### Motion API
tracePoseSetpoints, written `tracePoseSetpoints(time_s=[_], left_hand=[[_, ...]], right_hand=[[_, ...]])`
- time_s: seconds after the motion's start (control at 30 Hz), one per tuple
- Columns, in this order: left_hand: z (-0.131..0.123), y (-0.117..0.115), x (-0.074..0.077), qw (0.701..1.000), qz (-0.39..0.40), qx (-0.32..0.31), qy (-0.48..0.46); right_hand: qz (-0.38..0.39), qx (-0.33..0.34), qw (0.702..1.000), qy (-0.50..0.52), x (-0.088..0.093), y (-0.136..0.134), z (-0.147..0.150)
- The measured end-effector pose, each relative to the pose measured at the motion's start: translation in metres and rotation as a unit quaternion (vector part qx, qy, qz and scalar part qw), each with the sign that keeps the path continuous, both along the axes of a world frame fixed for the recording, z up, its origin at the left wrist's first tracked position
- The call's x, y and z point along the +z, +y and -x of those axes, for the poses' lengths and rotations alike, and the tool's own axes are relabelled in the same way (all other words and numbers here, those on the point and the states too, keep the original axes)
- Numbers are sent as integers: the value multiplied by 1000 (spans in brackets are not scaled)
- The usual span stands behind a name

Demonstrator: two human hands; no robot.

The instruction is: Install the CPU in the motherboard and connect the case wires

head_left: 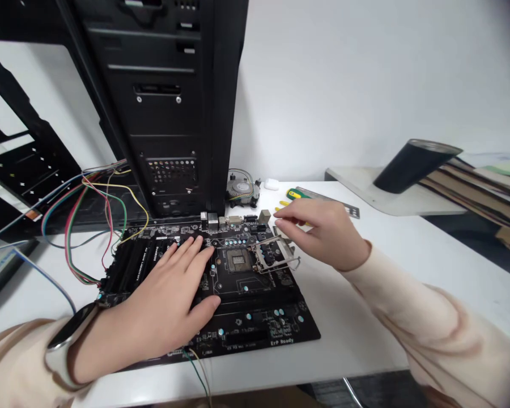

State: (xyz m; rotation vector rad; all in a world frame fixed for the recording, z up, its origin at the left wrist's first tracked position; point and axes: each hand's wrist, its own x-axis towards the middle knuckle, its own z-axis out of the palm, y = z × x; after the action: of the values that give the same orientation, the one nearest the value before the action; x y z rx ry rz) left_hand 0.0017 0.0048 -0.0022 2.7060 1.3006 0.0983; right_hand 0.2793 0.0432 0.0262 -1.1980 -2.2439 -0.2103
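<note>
The left hand [170,306] lies flat and wide open on a black computer motherboard [255,323], palm down, fingers spread. Its fingertips reach just past the long memory slots [131,263], and its thumb points toward the lower middle of the board. It holds nothing. A pale sleeve and a wrist band [70,340] show at that wrist.

The right hand [318,232] hangs just above the board's right side, loosely curled, with its fingers narrowed toward the thumb and nothing visible in its grip. Its fingertips are right beside the raised metal socket frame [272,255], though I cannot tell whether they touch it. The frame stands tilted up from the right edge of the square processor socket [237,262], which lies between the two hands, nearer the left thumb than the right fingertips.

The motherboard rests on a white desk [357,334], in front of a black computer case [161,102] standing upright. Colored wires [97,209] loop beside the board on the left. Behind it sit a small cooling fan [241,188], a white earbud case [271,183], a screwdriver [295,194] and a black tumbler [416,165].
</note>
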Motion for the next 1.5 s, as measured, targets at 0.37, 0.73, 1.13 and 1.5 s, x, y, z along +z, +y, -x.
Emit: tracePoseSetpoints(time_s=[0.37,0.73,1.13,1.5], left_hand=[[5,4,-1,999,-35,-30,-9],[1,4,0,1000,-9,-13,-6],[3,3,1,999,-15,-17,-24],[4,3,1,999,-23,-30,-21]], right_hand=[[37,31,998,-30,-1,-4,-1],[156,210,963,-72,-14,-11,-17],[251,178,945,-110,-29,-10,-30],[258,162,945,-121,-27,-12,-26]])
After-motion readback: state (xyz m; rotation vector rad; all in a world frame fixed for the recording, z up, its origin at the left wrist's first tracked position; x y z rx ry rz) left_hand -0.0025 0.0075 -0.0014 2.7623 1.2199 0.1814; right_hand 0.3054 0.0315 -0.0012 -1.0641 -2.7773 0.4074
